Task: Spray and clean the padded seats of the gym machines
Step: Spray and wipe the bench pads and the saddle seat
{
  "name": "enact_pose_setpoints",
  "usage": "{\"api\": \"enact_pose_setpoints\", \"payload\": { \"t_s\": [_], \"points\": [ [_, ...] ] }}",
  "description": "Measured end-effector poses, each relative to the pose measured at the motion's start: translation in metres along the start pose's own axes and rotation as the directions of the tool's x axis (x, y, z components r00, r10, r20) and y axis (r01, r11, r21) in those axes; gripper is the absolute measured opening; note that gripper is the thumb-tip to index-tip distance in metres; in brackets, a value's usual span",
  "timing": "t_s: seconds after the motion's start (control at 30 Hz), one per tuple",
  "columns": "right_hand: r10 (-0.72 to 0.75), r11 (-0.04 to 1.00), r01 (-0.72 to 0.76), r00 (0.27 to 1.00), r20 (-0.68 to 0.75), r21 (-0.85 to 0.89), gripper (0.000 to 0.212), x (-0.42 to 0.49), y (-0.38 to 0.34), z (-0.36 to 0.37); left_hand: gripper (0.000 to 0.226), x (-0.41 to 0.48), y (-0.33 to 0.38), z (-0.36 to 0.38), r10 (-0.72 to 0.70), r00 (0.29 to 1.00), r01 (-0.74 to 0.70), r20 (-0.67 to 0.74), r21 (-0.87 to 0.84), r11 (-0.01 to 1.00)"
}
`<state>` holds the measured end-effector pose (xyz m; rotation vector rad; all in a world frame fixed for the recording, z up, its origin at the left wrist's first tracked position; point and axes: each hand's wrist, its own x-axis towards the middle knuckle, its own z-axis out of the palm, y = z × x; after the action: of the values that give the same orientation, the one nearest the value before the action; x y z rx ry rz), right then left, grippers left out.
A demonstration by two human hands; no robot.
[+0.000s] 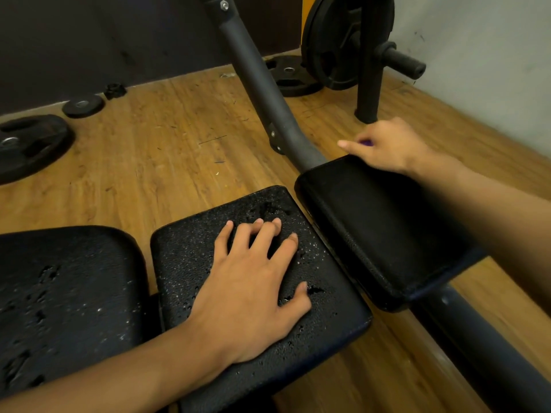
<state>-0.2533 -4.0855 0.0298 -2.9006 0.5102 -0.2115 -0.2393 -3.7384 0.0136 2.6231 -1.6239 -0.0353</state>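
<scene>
Three black padded seats sit side by side. The middle pad (190,257) is covered in water droplets, and my left hand (253,287) lies flat on it, palm down, fingers spread, holding nothing. The left pad (65,293) is also wet with droplets and blotches. The right pad (372,222) looks mostly dry. My right hand (387,147) hovers at that pad's far edge, its fingers curled around a small purple object (366,142) and the index finger stretched to the left. Most of the purple object is hidden, so I cannot tell what it is.
A dark frame tube (253,73) rises from behind the right pad, and another tube (477,338) runs low at the right. Weight plates (29,144) lie on the wooden floor (179,150) at the left and back. A plate (337,40) hangs on a stand near the white wall.
</scene>
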Motion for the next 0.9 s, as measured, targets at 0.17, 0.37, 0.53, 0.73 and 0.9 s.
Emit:
{"api": "enact_pose_setpoints", "payload": {
  "t_s": [0.17,0.37,0.53,0.73,0.9],
  "points": [
    [-0.245,0.962,0.228,0.964,-0.106,-0.15,0.063,0.003,-0.085,0.034,0.07,-0.001,0.002,-0.003,-0.001,1.0,0.001,0.007,-0.003,1.0],
    [-0.322,0.947,0.321,0.944,-0.072,-0.028,0.067,-0.003,-0.048,0.02,0.07,-0.002,0.001,-0.002,0.0,1.0,0.0,0.004,-0.01,1.0],
    [0.087,0.992,-0.084,0.996,-0.024,0.099,0.048,0.0,0.02,-0.002,0.07,-0.001,0.002,-0.001,0.0,1.0,0.0,-0.004,-0.035,0.999],
    [0.176,0.98,-0.177,0.984,-0.011,-0.089,0.065,0.014,-0.016,0.01,0.069,-0.001,0.0,-0.001,0.005,1.0,-0.006,-0.013,-0.036,0.999],
    [-0.177,0.982,0.167,0.975,-0.132,-0.084,0.072,0.001,-0.094,0.041,0.069,-0.001,0.001,-0.002,0.012,1.0,-0.012,-0.01,-0.032,0.999]
  ]
}}
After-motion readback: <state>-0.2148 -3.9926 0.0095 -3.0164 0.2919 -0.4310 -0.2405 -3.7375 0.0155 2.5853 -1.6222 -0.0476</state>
